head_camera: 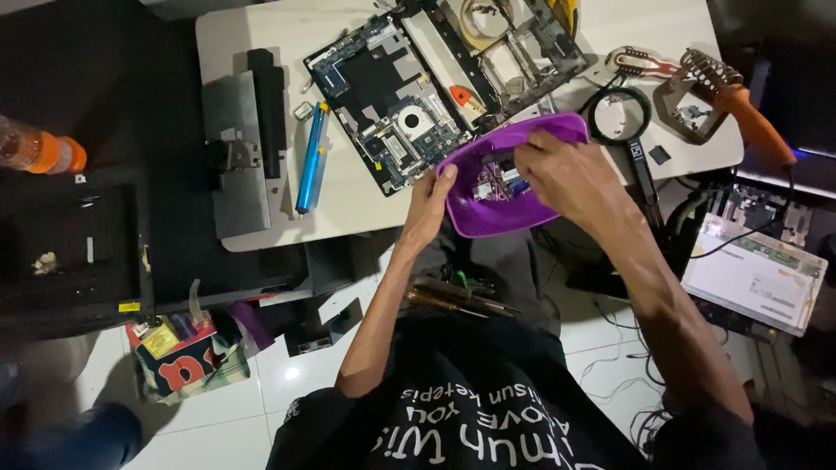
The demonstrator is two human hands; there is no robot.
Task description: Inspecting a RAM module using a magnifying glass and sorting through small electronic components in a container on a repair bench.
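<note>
My left hand [429,206] grips the near-left rim of a purple plastic bowl [488,222], held tilted over the front edge of the white table [261,26]. My right hand [570,178] reaches into the bowl from the right, fingers bent among small electronic parts [495,183] lying inside; whether they pinch one I cannot tell. Just behind the bowl lies an opened laptop base with its circuit board and fan [392,100] exposed.
A blue pen-like tool [309,157] and a black battery bar [268,100] lie left of the board. A magnifying glass [620,117] and an orange-handled soldering iron on a stand [731,100] sit at right. A screen panel [753,274] rests lower right. Screwdrivers [457,298] lie on my lap.
</note>
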